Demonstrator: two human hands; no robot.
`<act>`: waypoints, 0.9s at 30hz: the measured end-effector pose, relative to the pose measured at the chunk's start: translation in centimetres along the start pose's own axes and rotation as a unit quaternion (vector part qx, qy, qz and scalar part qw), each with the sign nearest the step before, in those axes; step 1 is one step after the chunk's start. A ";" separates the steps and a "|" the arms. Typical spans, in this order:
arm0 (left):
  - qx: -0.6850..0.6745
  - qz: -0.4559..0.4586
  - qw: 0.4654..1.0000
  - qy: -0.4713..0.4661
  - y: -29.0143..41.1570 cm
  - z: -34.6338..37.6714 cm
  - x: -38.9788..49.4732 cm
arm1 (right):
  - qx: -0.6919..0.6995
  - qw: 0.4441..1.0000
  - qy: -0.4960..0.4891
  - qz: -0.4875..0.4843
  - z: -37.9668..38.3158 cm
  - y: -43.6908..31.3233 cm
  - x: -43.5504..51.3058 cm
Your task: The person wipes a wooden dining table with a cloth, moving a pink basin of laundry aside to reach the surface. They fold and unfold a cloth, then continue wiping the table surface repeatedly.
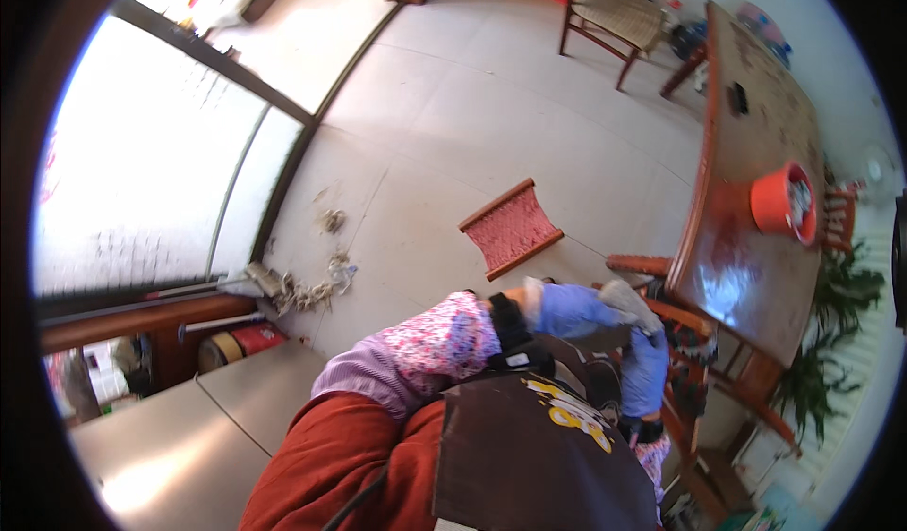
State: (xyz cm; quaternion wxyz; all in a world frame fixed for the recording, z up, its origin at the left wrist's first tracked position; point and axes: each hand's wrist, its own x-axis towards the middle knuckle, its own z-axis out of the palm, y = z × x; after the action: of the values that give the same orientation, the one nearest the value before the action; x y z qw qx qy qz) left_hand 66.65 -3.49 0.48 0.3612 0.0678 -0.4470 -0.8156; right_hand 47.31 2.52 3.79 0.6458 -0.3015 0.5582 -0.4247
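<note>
Both my hands wear blue gloves and are close together at the table's near corner. My left hand (577, 309) reaches in from the left, its fingers against a crumpled grey cloth (627, 301). Beside it, my right hand (645, 371) comes up from below, with its fingers at the cloth's lower end. The cloth is bunched between both gloves; the exact fingertips are blurred. Floral sleeves with black wrist straps cover my arms, and a dark brown apron (538, 453) hangs below the hands.
A low stool with a red woven seat (511, 230) stands on the tiled floor. The wooden table (751, 276) bears a red bucket (772, 203). A wooden chair (691, 318) is by my hands. A string mop head (308, 293) lies near the glass door.
</note>
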 end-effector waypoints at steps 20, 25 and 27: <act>0.079 -0.140 0.982 0.101 0.4 1.0 9.6 | -0.009 0.994 -0.107 0.019 -10.1 -6.0 9.4; 0.080 -0.103 0.990 0.054 -0.9 0.2 12.9 | -0.056 0.996 -0.073 -0.007 -11.1 -7.8 9.5; 0.073 -0.136 0.987 0.047 -1.3 0.2 13.9 | -0.116 0.992 -0.032 -0.023 -11.5 -8.7 9.3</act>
State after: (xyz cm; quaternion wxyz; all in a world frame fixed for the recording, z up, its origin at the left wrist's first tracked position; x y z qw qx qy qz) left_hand 55.76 -11.92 2.57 0.2619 0.1927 -0.4742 -0.8182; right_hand 34.35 -8.75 4.70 0.6142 -0.4006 0.5754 -0.3622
